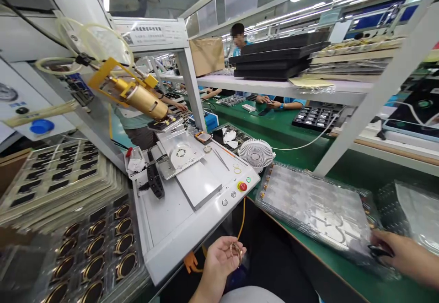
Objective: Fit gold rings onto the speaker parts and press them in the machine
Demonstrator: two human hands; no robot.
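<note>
My left hand (221, 259), palm up in front of my lap, pinches a thin gold-coloured ring (236, 251) between its fingers. My right hand (398, 252) is at the near right corner of a clear plastic tray stack (315, 207) on the green bench. Its fingers are closed around a small dark object (379, 251), too unclear to name. A white machine (206, 207) with a flat metal plate (199, 181) stands ahead of my left hand. At the left, a plastic tray (113, 229) holds several gold-rimmed dark round parts (92, 266).
A gold-coloured cylinder (146, 101) hangs over the machine. Beside a red emergency button (242, 186) stands a white fan (256, 153). Tweezers (221, 159) lie on the machine top. A slanting shelf post (370, 88) rises beyond the tray stack. Co-workers (240, 40) sit across the bench.
</note>
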